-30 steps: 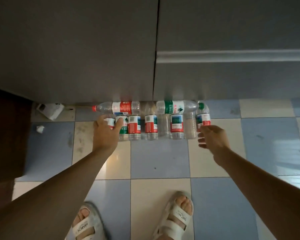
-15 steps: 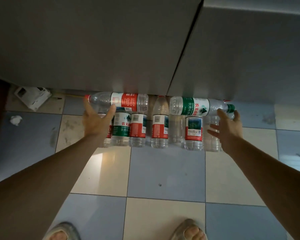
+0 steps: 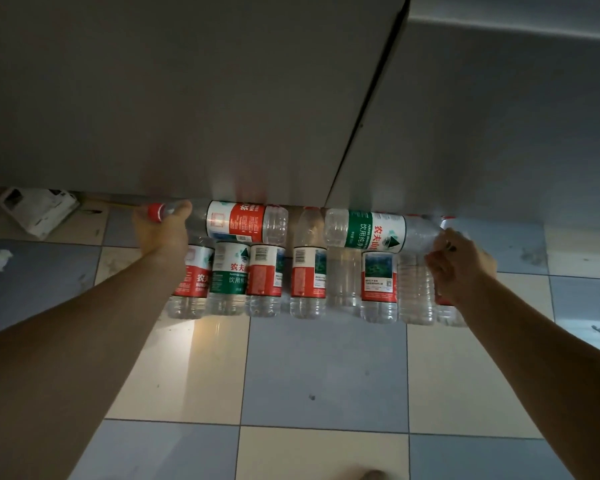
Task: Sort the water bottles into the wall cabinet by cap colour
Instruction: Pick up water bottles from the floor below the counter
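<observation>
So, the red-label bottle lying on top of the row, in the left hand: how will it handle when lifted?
The red-label bottle looks clear and thin-walled, so probably light and squashy. Round and on its side, it could roll if released. The left hand grips its neck, so the far end may sag.

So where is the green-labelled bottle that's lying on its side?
In the head view the green-labelled bottle lies right of centre across the tops of the standing bottles, against the cabinet base, with the right hand gripping its neck end.
</observation>
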